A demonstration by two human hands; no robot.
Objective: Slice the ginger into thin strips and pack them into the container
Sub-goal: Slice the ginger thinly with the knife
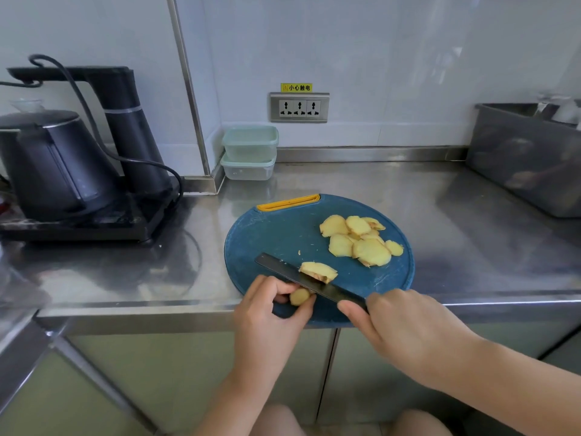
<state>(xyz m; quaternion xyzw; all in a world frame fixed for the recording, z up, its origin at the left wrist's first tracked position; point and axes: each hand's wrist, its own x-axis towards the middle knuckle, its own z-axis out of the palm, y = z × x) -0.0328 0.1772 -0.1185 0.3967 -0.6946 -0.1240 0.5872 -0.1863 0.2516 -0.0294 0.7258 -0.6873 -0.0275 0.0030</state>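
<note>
Lower centre, on blue cutting board (267,240): left hand (270,313) pinches ginger stub (300,296), right hand (405,328) fingers clamped round knife (311,281), mid-slice. Cut slices (361,240) piled upper right; next likely stacking them for strip-cutting.

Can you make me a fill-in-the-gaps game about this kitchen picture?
1. The right hand holds a black ____.
2. The yellow slices lie on a round ____ board.
3. The left hand pinches a small piece of ____.
4. In the corner, ____ containers are stacked.
Missing words: knife, blue, ginger, two.
</note>
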